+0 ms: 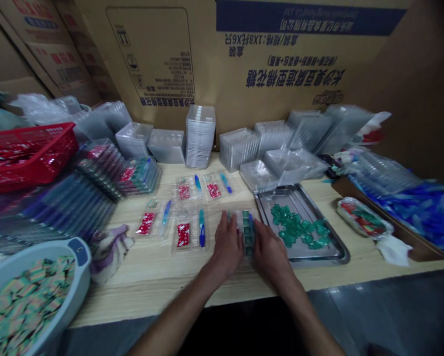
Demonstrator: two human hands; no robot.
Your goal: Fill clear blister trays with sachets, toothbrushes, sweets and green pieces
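Note:
A clear plastic tray [239, 225] lies on the table between my two hands. Green square pieces [247, 232] fill its middle row, and a blue item [251, 222] runs beside them. My left hand [227, 244] grips the tray's left side, its fingers partly covering that part of the tray. On the opposite side, my right hand [271, 249] holds the edge next to the blue item. Just right of it, a metal tray [340, 254] carries loose green pieces [296, 226]. Left of my hands, several clear trays hold red packets [183, 234] and blue pens [201, 230].
Stacked clear trays [199, 136] line the cardboard [214, 89] at the back. A red basket [59, 143] and a blue basin [83, 277] of small wrapped pieces stand left. At right are a box of blue items [422, 212] and a wrapped packet [365, 217].

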